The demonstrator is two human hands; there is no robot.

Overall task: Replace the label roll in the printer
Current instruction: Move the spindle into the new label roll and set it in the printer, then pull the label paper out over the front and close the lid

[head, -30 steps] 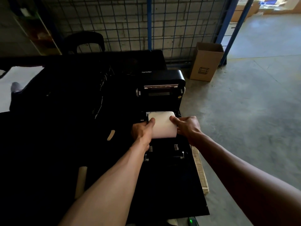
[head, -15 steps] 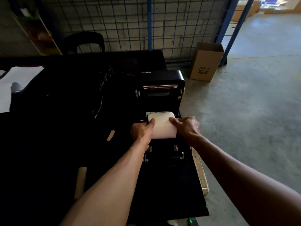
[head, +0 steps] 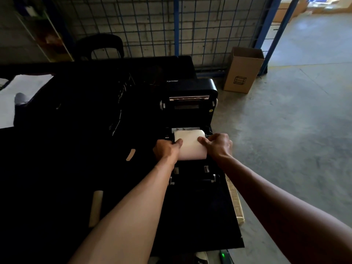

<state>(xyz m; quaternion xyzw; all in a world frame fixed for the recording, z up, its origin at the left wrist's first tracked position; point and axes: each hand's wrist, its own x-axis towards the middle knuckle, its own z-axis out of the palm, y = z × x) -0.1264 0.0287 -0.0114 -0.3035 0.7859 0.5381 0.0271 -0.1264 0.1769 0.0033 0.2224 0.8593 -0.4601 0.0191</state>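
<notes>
left hand point(head: 166, 150) – grips label roll point(head: 190, 145) | right hand point(head: 219, 147) – grips its other end | over open printer point(head: 192, 105)

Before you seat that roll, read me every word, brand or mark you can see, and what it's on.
"Xprinter": white letters on the black printer, at the upper left of its raised lid.
No words on the cardboard box, only a line drawing of a cube.
The label roll shows blank white, with no print to read.

Matt white paper label roll point(head: 190, 145)
</notes>
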